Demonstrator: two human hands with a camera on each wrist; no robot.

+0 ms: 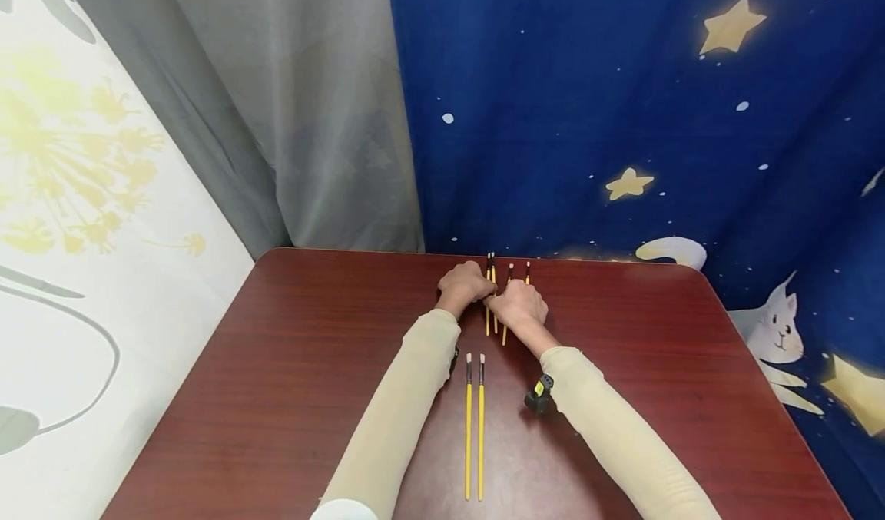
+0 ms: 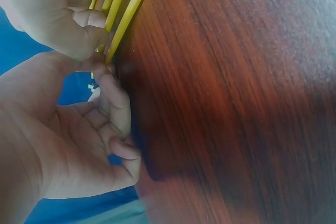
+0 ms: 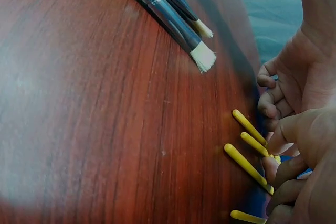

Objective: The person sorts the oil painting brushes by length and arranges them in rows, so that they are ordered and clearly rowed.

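Several yellow-handled paintbrushes (image 1: 504, 332) with pale bristles lie side by side at the table's far edge, bristles pointing away. My left hand (image 1: 466, 282) comes at them from the left, its thumb and forefinger on the handle of the leftmost brush (image 2: 126, 22). Right beside it, my right hand (image 1: 520, 303) has its fingers curled down over the handles, thumb and fingertips at one of the middle brushes (image 3: 247, 166). The two hands nearly meet, and in the left wrist view the right hand (image 2: 58, 14) overlaps the left fingertips. The hands hide the middles of these brushes.
Two longer-looking paintbrushes (image 1: 481, 435) lie parallel nearer the front, between the forearms, bristles pointing away. Dark red wood forms the tabletop (image 1: 311, 366). Behind its far edge hang a grey curtain (image 1: 332, 120) and a blue star-patterned curtain (image 1: 525, 120).
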